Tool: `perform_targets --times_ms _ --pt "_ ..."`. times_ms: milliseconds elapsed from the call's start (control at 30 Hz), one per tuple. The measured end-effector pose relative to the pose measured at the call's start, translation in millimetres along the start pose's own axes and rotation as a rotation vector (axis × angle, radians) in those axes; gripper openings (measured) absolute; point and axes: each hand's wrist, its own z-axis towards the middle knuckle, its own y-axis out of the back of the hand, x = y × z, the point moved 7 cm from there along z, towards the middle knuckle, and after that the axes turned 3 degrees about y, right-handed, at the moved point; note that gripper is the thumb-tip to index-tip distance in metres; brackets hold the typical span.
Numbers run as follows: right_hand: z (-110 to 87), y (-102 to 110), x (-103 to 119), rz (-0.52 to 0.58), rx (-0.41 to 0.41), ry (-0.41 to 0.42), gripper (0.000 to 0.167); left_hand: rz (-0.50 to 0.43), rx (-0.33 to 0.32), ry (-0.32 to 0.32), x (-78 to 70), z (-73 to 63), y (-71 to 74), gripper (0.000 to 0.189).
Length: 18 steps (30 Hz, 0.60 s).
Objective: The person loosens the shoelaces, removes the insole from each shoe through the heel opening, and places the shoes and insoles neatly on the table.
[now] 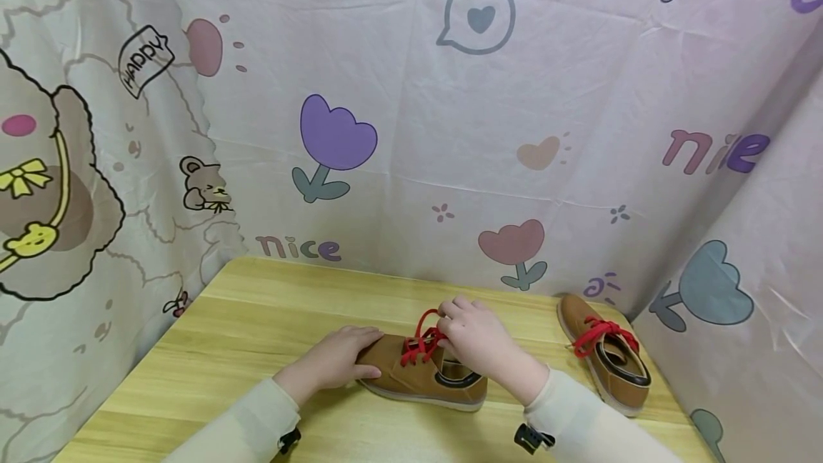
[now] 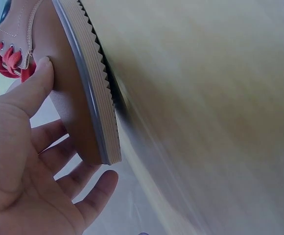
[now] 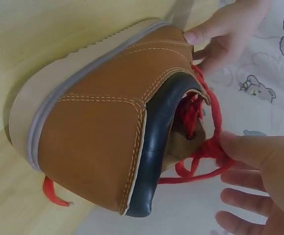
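Note:
A brown lace-up shoe (image 1: 421, 386) lies sole down on the table with its toe pointing left. My left hand (image 1: 337, 359) holds the toe, thumb on the near side and fingers round the far side. In the left wrist view the thumb (image 2: 40, 81) presses the brown upper just above the pale, ridged sole (image 2: 95, 88). Over the shoe's opening, my right hand (image 1: 479, 334) pinches the red shoelace (image 3: 215, 112) between thumb and fingers. Loops of lace gather at those fingertips, and a loose lace end (image 3: 54, 193) hangs past the heel.
A matching brown shoe (image 1: 626, 381) with its red laces tied in a bow stands at the table's right side. Printed cloth (image 1: 411, 127) hangs behind the wooden table (image 1: 257, 313) and along both sides. Each wrist wears a black strap.

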Motion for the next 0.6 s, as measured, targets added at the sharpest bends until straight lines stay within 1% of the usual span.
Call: perform_targets --times_ms 167,333,500,600 --pt "0.7 3 -2 0.033 -0.028 0.003 0.015 0.003 0.001 0.000 0.4 0.3 -0.7 0.071" --pt "2.5 6 -5 0.054 -0.038 0.012 0.011 0.003 0.002 -0.002 0.1 0.1 -0.4 0.070" --pt "5.0 12 -6 0.042 -0.056 0.036 0.011 0.002 0.003 0.001 0.2 0.2 -0.4 0.070" --pt "6.6 19 -8 0.030 -0.091 0.056 0.011 0.001 0.004 0.005 0.8 0.8 -1.2 0.070"
